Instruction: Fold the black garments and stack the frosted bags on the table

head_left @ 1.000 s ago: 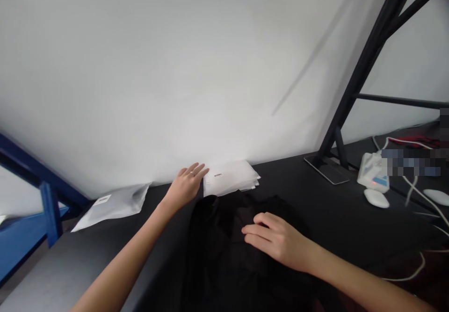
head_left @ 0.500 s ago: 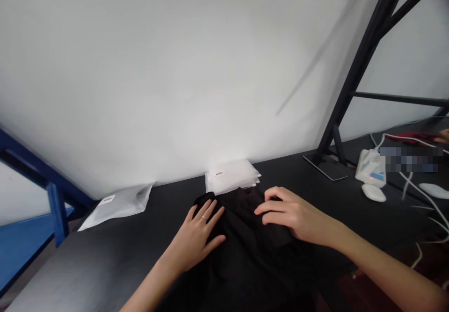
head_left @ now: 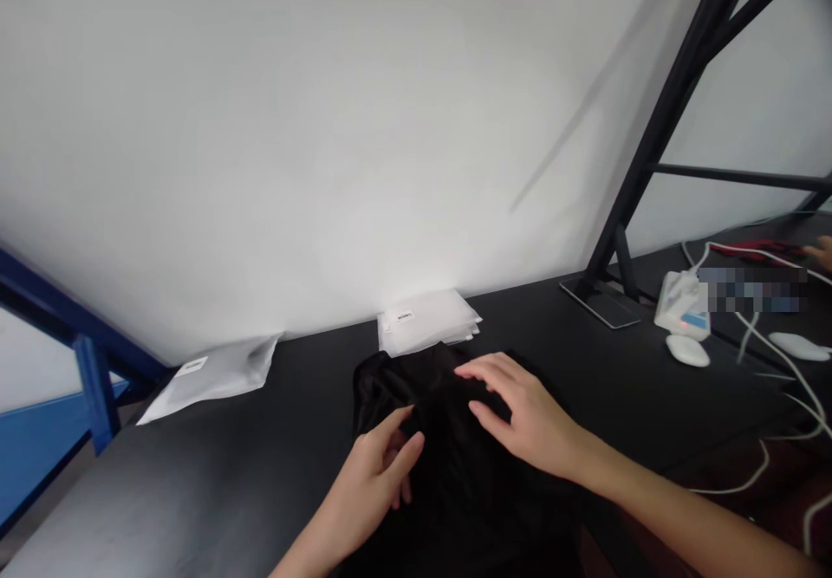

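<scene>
A rumpled black garment (head_left: 448, 439) lies on the black table in front of me; its exact kind is hard to make out against the dark top. Over its left side is my left hand (head_left: 380, 465), fingers curled with the thumb and forefinger apart and no cloth visible between them. My right hand (head_left: 520, 400) hovers at the garment's upper right, fingers stretched out and thumb apart, holding nothing that I can see. Just behind the garment lies a stack of frosted white bags (head_left: 429, 320) with a barcode label.
A filled translucent bag (head_left: 217, 374) lies at the left by the wall. To the right are a dark tablet (head_left: 599, 301), a white power strip (head_left: 684, 302), a white mouse (head_left: 687, 350) and loose cables. Another person's hand (head_left: 822, 253) shows at the far right. Blue (head_left: 97, 387) and black frames flank the table.
My left hand has gone from lying flat on the cloth to a curled pose, nearer me. My right hand has shifted left with its fingers straighter. The garment's upper left edge has spread.
</scene>
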`<state>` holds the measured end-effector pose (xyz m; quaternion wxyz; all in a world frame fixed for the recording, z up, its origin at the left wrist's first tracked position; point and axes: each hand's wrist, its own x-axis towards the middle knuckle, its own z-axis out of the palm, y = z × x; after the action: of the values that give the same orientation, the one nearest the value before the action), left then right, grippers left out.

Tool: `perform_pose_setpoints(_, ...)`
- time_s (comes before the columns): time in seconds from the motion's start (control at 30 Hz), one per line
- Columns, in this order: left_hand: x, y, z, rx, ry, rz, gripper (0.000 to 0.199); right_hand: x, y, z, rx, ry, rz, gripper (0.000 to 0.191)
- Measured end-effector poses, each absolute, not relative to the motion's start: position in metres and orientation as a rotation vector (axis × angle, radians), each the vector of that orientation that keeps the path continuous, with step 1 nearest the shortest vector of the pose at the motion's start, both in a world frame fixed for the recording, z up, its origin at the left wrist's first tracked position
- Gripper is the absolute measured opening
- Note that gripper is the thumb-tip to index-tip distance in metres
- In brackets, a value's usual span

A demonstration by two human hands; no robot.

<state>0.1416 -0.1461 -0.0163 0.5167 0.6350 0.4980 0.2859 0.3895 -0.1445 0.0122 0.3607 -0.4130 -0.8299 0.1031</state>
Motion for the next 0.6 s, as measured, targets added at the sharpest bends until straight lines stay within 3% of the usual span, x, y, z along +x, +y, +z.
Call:
perform_pose_setpoints(0.1,0.146,-0.143,-0.025,1.223,1.156,0.669,0.097,0.392,-0.160,0.012,-1.294,-2.104,0.498,0.036)
perform_pose_setpoints(0.23,0.145,-0.147,-0.029,1.048,1.188,0.704,0.092,0.375,-0.183,0.009,-1.392,-2.318,0.576,0.088)
perform_pose_setpoints(0.3,0.145,-0.151,-0.027,0.935,1.165,0.752,0.086,0.362,-0.189,0.003,-1.438,-2.353,0.528,0.100)
perform_pose_setpoints(0.37,0.147,-0.156,-0.024,0.890,1.084,0.750,0.082,0.352,-0.189,-0.003,-1.474,-2.328,0.455,0.093)
perform_pose_setpoints(0.6,0.151,-0.158,-0.022,1.160,1.156,0.735,0.067,0.372,-0.169,-0.007,-1.383,-1.933,0.613,0.029)
